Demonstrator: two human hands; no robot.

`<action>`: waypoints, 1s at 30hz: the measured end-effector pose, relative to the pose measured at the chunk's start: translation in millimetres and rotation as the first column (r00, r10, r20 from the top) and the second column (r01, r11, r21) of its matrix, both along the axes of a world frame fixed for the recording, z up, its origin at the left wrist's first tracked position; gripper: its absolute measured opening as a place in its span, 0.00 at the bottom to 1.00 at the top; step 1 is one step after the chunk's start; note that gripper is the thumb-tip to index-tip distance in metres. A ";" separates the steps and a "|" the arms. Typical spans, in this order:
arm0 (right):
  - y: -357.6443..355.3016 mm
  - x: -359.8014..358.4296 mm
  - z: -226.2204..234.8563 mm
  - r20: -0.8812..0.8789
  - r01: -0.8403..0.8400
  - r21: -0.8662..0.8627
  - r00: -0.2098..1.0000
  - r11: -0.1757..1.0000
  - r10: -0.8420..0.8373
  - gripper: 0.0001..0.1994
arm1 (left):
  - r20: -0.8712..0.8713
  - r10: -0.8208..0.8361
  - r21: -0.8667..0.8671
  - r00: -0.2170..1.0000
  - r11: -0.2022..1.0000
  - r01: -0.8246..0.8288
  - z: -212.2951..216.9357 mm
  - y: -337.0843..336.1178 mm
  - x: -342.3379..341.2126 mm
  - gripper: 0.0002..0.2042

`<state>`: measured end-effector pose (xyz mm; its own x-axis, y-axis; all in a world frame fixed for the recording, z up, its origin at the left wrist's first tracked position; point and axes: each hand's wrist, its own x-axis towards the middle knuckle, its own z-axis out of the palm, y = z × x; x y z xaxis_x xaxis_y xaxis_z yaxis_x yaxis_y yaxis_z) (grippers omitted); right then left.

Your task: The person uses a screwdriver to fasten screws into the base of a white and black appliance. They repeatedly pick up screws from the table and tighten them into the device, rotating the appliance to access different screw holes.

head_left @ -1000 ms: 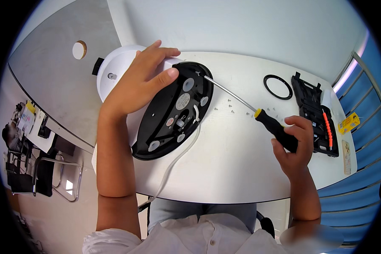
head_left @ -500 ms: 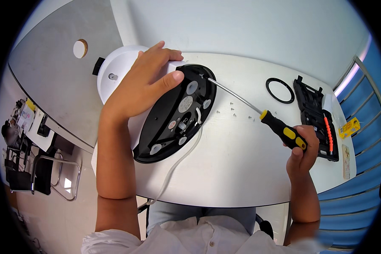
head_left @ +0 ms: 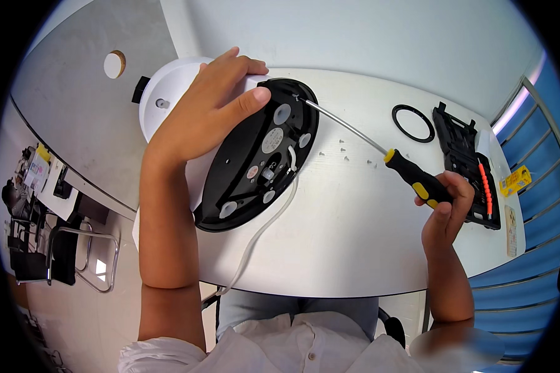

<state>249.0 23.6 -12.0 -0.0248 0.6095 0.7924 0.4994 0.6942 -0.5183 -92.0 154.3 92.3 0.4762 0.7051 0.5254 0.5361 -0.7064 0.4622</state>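
A white appliance (head_left: 174,71) lies on its side, its kind unclear. Its oval black base (head_left: 227,186) faces me, with several clear suction-cup feet and a pale power cord (head_left: 255,244) coming out. My left hand (head_left: 214,102) is laid over the white body, thumb at the base's upper edge and fingers over the far side, holding it. In my right hand (head_left: 451,208) is a black-and-yellow screwdriver (head_left: 404,171), its handle end held between thumb and fingers. The shaft runs left to the base's far end, where the tip meets a small recess; a screw there is too small to make out.
Several small screws (head_left: 346,158) lie loose on the white table (head_left: 330,248). Right of them are a black ring (head_left: 413,124), an opened black tool case (head_left: 460,149) with a red flexible shaft (head_left: 485,189), and a yellow box (head_left: 515,181). A grey partition (head_left: 81,118) rises at left.
The screwdriver's handle has turned in my right fingers, and its yellow patches have shifted round. The tip stays at the base's far end, and my left hand keeps its place on the appliance.
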 end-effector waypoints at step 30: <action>4.2 -4.0 3.2 -0.152 -0.059 -0.142 0.988 0.988 0.037 0.27 | 0.008 -0.001 0.018 1.000 1.000 0.001 -1.7 -0.1 0.6 0.27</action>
<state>245.0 27.7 -8.8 0.0545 0.7194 0.6925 0.3776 0.6271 -0.6812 -91.4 154.2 90.6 0.4728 0.6950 0.5417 0.5314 -0.7153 0.4539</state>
